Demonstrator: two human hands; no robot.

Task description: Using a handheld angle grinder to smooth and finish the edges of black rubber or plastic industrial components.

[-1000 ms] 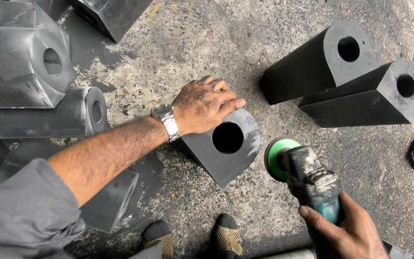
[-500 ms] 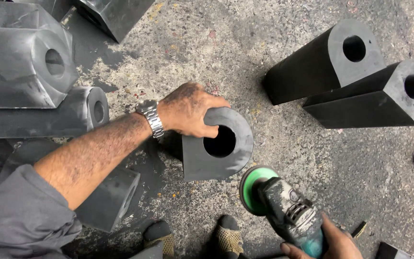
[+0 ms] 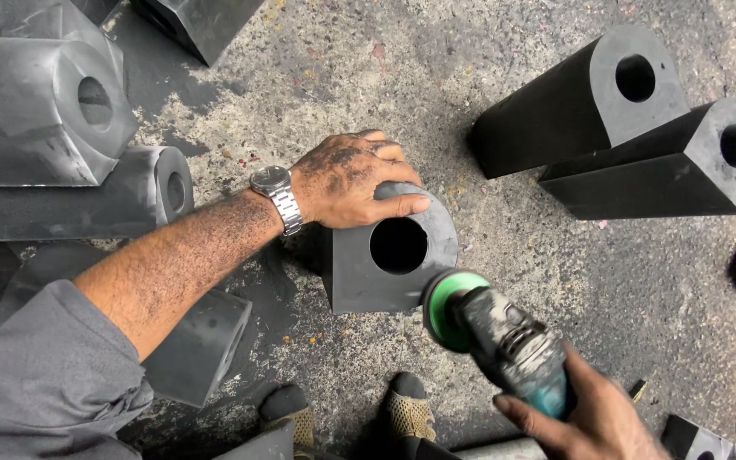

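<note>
Head view, looking down at a gritty concrete floor (image 3: 504, 111): the left hand (image 3: 347, 179) lies palm-down over the top of a black rubber block (image 3: 364, 273) at frame centre, fingers spread and curled over its rounded edge beside the bore. The right hand (image 3: 585, 417), lower right, has its fingers wrapped around an angle grinder (image 3: 508, 341), whose green-backed disc (image 3: 445, 307) meets the block's lower right edge. Judgement: firm downward bracing and light, even disc pressure, fingers well clear, suit this pass. Similar blocks (image 3: 623, 119) lie upper right.
</note>
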